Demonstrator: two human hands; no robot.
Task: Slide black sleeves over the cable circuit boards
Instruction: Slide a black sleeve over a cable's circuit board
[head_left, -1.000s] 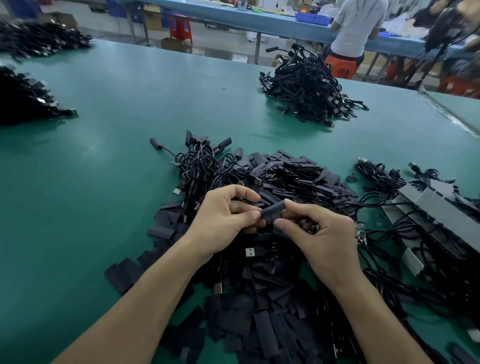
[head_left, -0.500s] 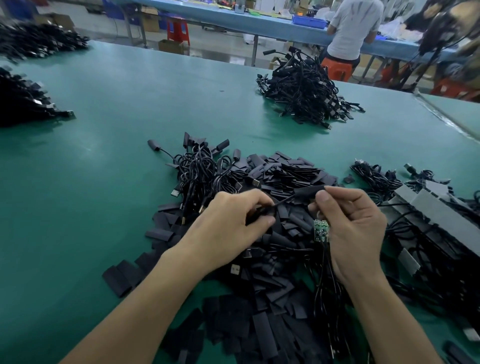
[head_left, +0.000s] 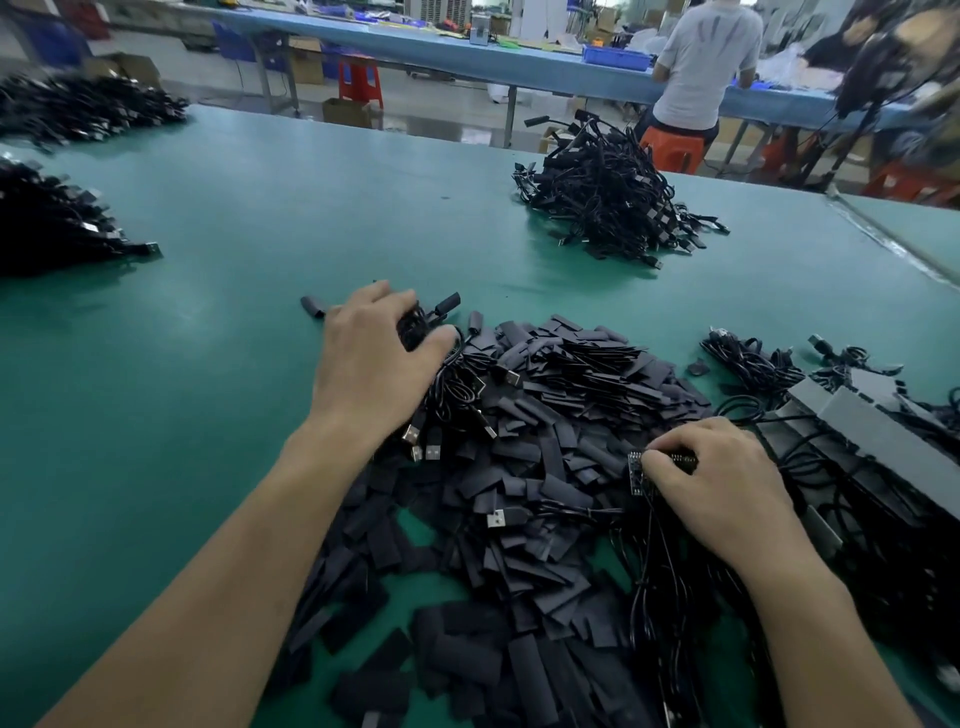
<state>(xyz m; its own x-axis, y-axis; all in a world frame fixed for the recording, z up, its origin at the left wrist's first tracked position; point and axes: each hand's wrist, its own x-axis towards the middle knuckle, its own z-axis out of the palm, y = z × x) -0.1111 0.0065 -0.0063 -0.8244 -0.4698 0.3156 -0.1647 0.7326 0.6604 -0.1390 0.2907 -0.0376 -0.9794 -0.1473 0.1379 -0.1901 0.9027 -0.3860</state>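
Black sleeves (head_left: 561, 415) lie heaped between our hands; our left hand (head_left: 374, 364) closes on bundled cables (head_left: 457, 384), our right hand (head_left: 722, 483) pinches a circuit board (head_left: 635, 470). No writing is legible.

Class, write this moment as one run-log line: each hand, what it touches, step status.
left hand: on cable bundle | right hand: pinching circuit board | sleeves: loose in pile | board: unsleeved
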